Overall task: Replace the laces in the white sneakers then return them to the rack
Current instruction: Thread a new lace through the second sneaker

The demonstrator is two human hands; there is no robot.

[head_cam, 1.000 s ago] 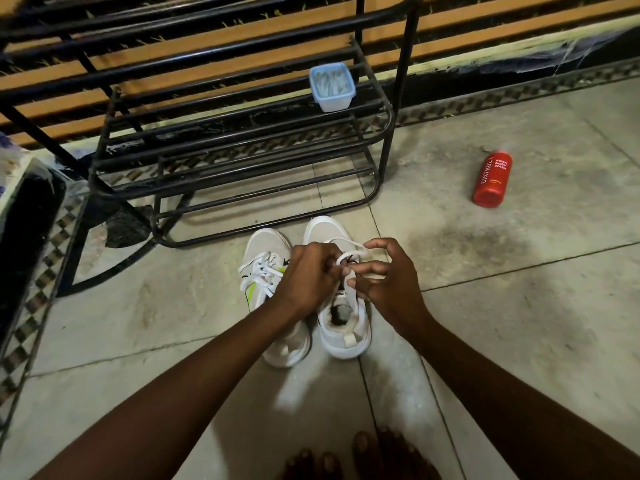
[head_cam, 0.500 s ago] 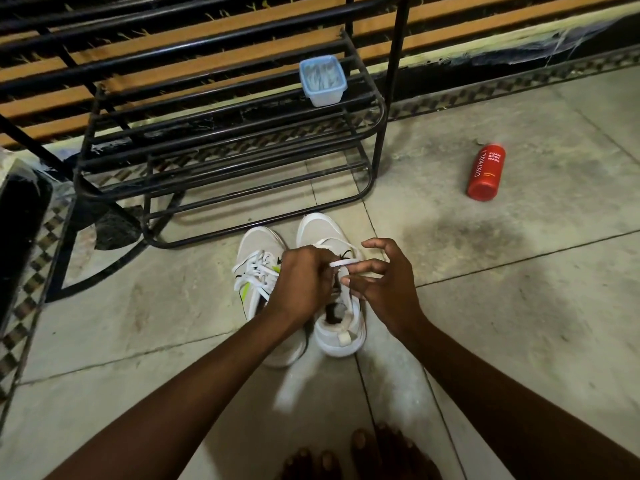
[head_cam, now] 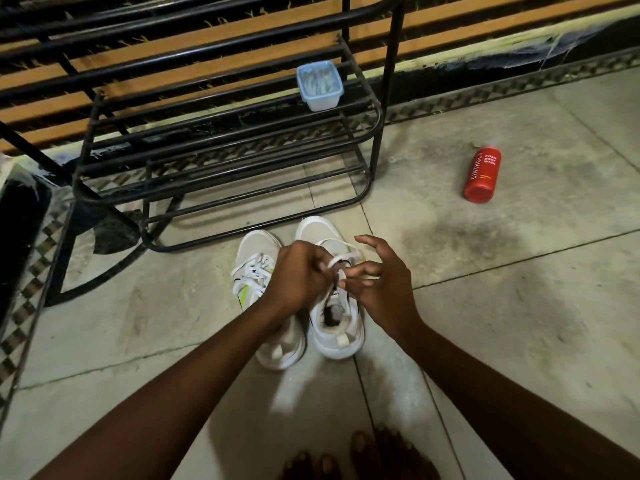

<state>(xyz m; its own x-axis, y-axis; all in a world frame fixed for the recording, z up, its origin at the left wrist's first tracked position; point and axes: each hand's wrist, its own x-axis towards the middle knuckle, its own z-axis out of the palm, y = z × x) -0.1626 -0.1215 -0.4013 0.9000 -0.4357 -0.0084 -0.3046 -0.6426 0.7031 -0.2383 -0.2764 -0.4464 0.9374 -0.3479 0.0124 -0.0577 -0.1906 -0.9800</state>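
Two white lace-up sneakers [head_cam: 337,337], one black metal-bar rack [head_cam: 390,81], one blue-rimmed clear plastic tub [head_cam: 320,86], one red cylindrical bottle [head_cam: 482,174].

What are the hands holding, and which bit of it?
Both hold the white lace over the right sneaker: the left hand grips one strand, and the right hand pinches another near the top eyelets.

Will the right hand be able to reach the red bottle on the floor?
Probably yes. The red bottle lies on its side, nothing between it and the right hand, but that hand pinches the lace and must let go first.
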